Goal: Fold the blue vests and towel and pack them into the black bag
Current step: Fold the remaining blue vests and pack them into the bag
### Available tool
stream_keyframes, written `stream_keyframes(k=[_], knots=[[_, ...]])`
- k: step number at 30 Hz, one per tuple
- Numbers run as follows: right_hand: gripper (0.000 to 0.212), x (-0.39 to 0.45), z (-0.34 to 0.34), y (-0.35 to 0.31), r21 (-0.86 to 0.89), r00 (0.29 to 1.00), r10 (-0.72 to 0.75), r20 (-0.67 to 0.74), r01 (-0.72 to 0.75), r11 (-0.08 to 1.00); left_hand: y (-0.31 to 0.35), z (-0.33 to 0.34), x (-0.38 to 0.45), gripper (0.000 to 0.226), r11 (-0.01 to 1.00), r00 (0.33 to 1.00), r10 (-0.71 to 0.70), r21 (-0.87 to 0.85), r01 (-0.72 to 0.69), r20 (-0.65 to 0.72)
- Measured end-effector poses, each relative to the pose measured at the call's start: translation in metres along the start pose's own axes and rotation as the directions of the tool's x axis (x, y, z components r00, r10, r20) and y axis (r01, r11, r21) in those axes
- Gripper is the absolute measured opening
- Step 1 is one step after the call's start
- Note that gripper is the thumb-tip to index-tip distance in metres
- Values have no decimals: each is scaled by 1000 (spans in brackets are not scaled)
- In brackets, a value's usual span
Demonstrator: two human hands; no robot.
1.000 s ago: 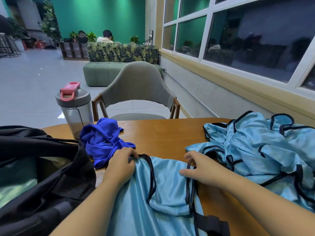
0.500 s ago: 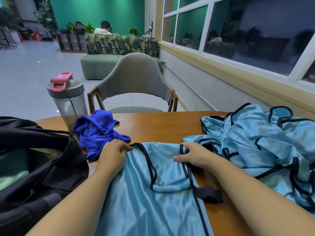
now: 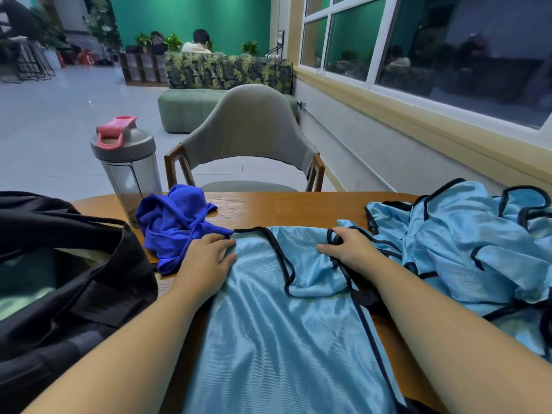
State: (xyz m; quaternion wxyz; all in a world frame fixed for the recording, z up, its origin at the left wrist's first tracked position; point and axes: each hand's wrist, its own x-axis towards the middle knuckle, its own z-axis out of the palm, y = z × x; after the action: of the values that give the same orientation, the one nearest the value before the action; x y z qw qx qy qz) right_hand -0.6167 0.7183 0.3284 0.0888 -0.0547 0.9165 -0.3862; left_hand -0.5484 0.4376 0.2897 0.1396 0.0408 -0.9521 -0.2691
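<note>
Head view looks down over your two bare forearms, which reach forward from the lower corners and converge on a light blue vest (image 3: 277, 330) spread flat on the wooden table (image 3: 286, 209).

Your left hand (image 3: 206, 261) lies palm down on the vest's upper left corner, wrist straight, fingers fairly straight and close together, pressing the fabric just below the black-trimmed shoulder strap. Its fingertips reach the edge where the vest meets the crumpled dark blue towel (image 3: 176, 225), which sits bunched just beyond and to the left of that hand.

Your right hand (image 3: 349, 249) rests on the upper right corner of the same vest. Its fingers are curled over the bunched black trim of the other shoulder strap, holding it against the table, with the thumb stretched out to the left along the cloth. The forearm crosses the vest's right edge, where a black strap lies under it.

To the right, touching the spread vest's far corner, a pile of more blue vests (image 3: 466, 243) lies heaped and unfolded, their black edging looped in all directions.

At your left, the black bag (image 3: 68, 282) stands open at the table's near edge, its rim just beside the towel. Behind the towel stands a grey shaker bottle (image 3: 128, 168) with a pink lid loop. A grey chair (image 3: 248, 135) faces you across the table.
</note>
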Motion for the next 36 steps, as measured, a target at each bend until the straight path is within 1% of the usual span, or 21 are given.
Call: stream_keyframes(k=[3, 5, 7, 8, 10, 11, 12, 13, 14, 15, 16, 17, 19, 21, 24, 26, 28, 30, 31, 34, 36], knots=[[69, 4, 1, 1, 0, 1000, -1, -3, 1, 1000, 2, 0, -4, 28, 998, 998, 1, -58, -5, -60], [69, 6, 2, 4, 2, 1000, -8, -1, 8, 1000, 8, -2, -11, 20, 993, 991, 40, -107, -54, -130], [67, 5, 1, 5, -5, 1000, -16, -2, 16, 1000, 23, -3, -20, 18, 980, 970, 178, -65, -190, -163], [66, 6, 2, 6, 0, 1000, -19, -3, 19, 1000, 35, -3, -25, 20, 962, 955, 257, -51, -267, -148], [64, 5, 2, 5, 3, 1000, -24, -5, 24, 1000, 68, -3, -36, 25, 926, 930, 367, -88, -368, -29], [65, 4, 2, 4, -8, 1000, -28, -9, 28, 1000, 84, 0, -41, 30, 903, 906, 420, -123, -412, 50], [66, 4, 2, 3, -11, 1000, -28, -13, 28, 1000, 99, 5, -45, 37, 876, 867, 479, -123, -465, 135], [62, 3, 1, 2, -8, 1000, -25, -14, 25, 1000, 112, 10, -48, 42, 849, 822, 526, -83, -522, 218], [54, 3, 1, 3, 0, 999, -36, -16, 36, 999, 123, 15, -51, 45, 820, 781, 554, -27, -571, 287], [43, 2, 0, 1, 8, 999, -47, -16, 47, 999, 130, 19, -54, 47, 793, 751, 574, 6, -609, 326], [36, 1, 0, 1, 20, 998, -52, -21, 52, 998, 134, 21, -57, 48, 773, 727, 590, 14, -634, 351], [35, 0, 0, 1, 35, 998, -52, -27, 53, 998, 135, 23, -61, 50, 769, 713, 594, -1, -639, 373], [38, -1, 0, 1, 81, 999, -43, -32, 45, 996, 130, 29, -69, 56, 776, 675, 577, -50, -629, 461], [39, -2, -1, 0, 104, 998, -48, -26, 51, 993, 123, 33, -77, 61, 761, 635, 559, -25, -649, 532], [30, 0, -4, -2, 102, 1000, -26, 4, 26, 994, 122, 34, -79, 62, 747, 618, 544, 8, -665, 568], [34, 2, -7, -7, 48, 999, -9, 41, 7, 999, 124, 33, -78, 61, 746, 618, 543, 12, -666, 569], [37, 3, -11, -17, -133, 994, -5, 110, 20, 991, 125, 32, -78, 61, 744, 613, 545, 8, -668, 572], [39, 2, -14, -31, -336, 988, -10, 157, 63, 940, 125, 33, -79, 61, 744, 610, 543, 7, -668, 577], [41, 2, -15, -38, -404, 986, -25, 163, 90, 910, 125, 33, -78, 62, 744, 610, 540, 11, -668, 580], [57, 7, -13, -52, -530, 983, -62, 172, 145, 835, 124, 34, -77, 63, 737, 605, 541, 18, -676, 584], [62, 10, -8, -58, -575, 979, -31, 199, 142, 806, 124, 35, -77, 65, 728, 601, 549, 21, -685, 581]])
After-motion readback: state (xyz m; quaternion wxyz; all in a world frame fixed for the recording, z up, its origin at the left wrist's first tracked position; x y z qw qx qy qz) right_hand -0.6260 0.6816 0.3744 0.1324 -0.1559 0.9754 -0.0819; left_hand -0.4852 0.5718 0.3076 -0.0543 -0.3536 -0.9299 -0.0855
